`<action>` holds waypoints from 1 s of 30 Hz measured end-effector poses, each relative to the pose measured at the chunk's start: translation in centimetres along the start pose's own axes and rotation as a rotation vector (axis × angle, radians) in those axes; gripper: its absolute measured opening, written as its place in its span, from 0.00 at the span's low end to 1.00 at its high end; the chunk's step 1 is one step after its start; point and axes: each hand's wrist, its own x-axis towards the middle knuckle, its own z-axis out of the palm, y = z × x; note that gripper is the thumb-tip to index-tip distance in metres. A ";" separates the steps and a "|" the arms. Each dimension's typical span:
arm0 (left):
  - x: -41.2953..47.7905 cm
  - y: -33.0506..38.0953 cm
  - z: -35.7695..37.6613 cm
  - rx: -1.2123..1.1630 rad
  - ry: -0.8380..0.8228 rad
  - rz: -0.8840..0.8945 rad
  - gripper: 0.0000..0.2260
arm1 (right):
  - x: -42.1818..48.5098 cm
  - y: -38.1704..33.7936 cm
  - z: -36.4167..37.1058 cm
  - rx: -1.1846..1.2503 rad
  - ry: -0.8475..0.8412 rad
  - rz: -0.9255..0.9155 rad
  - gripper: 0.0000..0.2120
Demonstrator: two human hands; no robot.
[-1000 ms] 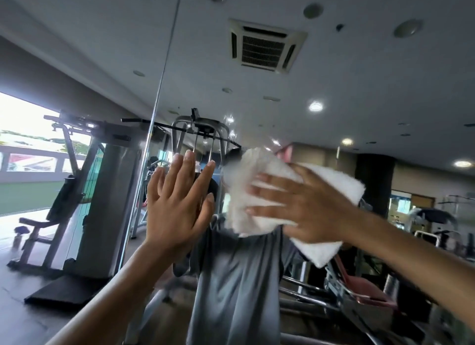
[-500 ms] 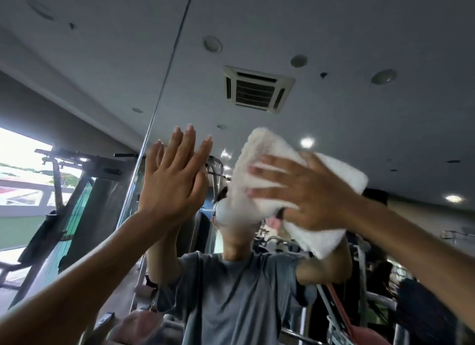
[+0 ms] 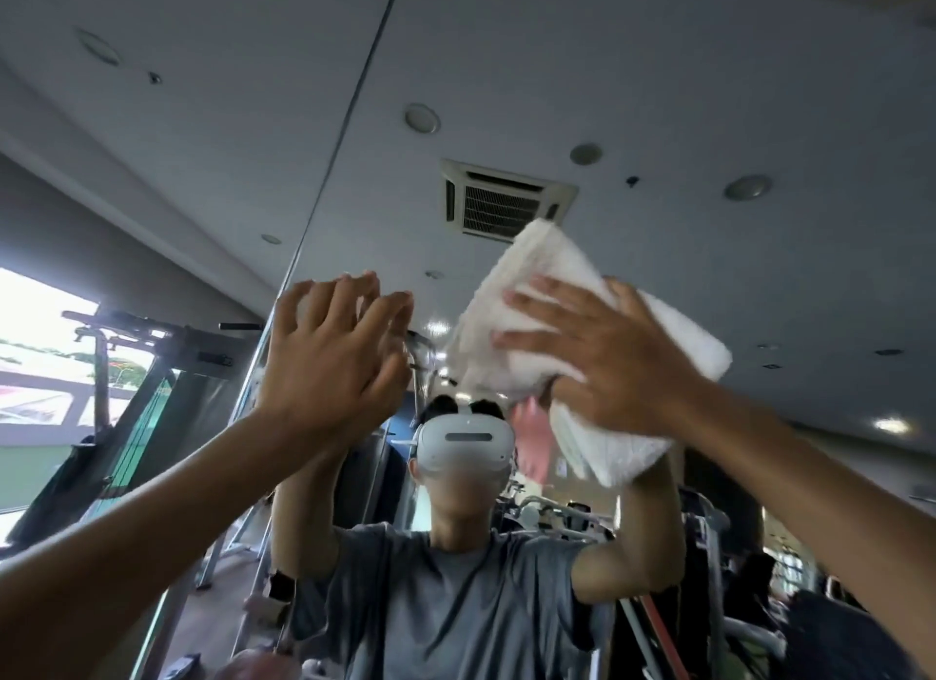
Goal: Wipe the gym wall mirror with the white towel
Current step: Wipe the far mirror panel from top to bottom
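1. The right hand (image 3: 602, 360), right of centre in the frame, lies flat on the white towel (image 3: 678, 340). Its fingers (image 3: 532, 304) are straight and fanned apart across the cloth, pointing to the left of the frame. It presses the cloth rather than pinching it. The thumb is mostly hidden at the towel's lower edge, so I cannot tell how it sits.
2. The white towel is a thick folded pad held against the gym wall mirror (image 3: 709, 97). It slants from an upper corner just below the reflected ceiling vent (image 3: 501, 206) down to a lower corner at centre right of the frame. Its folded layers show along that lower edge.
3. The left hand (image 3: 329, 360), left of centre, is raised with the palm toward the glass. Its fingers are straight and close together and hold nothing. Its own reflection meets it at the fingertips, so it appears to touch the mirror.
4. The two hands are at about the same height and well apart, with bare glass between them. Both bare forearms rise from the lower corners of the frame.
5. A thin dark seam (image 3: 349, 107) between mirror panels runs from the top centre of the frame down to the left hand.
6. In the glass below the hands, the person's reflection shows a white headset (image 3: 463, 444) and a grey T-shirt (image 3: 456, 603), with both arms lifted.
7. A weight machine (image 3: 152, 375) stands at middle left, beside a bright window (image 3: 40, 355) at the left edge of the frame. More gym equipment shows dimly at lower right.
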 end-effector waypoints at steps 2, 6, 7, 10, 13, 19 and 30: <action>2.3 0.1 -0.4 -0.031 0.033 -0.035 0.22 | 1.5 1.7 -0.8 0.016 0.070 0.214 0.29; 5.7 0.4 0.6 -0.029 0.000 -0.027 0.27 | 5.0 -1.5 -0.1 0.004 0.183 0.465 0.29; 5.8 0.3 1.0 -0.023 -0.022 -0.017 0.28 | 4.7 -2.4 0.4 0.006 0.162 0.385 0.29; 5.7 0.0 1.6 -0.072 -0.068 -0.022 0.29 | 2.6 -0.9 0.1 0.010 0.033 -0.014 0.27; 5.7 -0.1 1.7 -0.069 -0.059 -0.024 0.28 | 3.6 3.9 -1.6 0.030 0.004 0.068 0.29; 5.6 -0.1 1.7 -0.068 -0.047 -0.020 0.28 | 9.7 1.5 -1.6 0.008 0.208 0.580 0.30; 5.4 0.0 1.8 -0.108 -0.049 -0.025 0.28 | 10.4 11.0 -3.9 0.037 0.240 0.458 0.29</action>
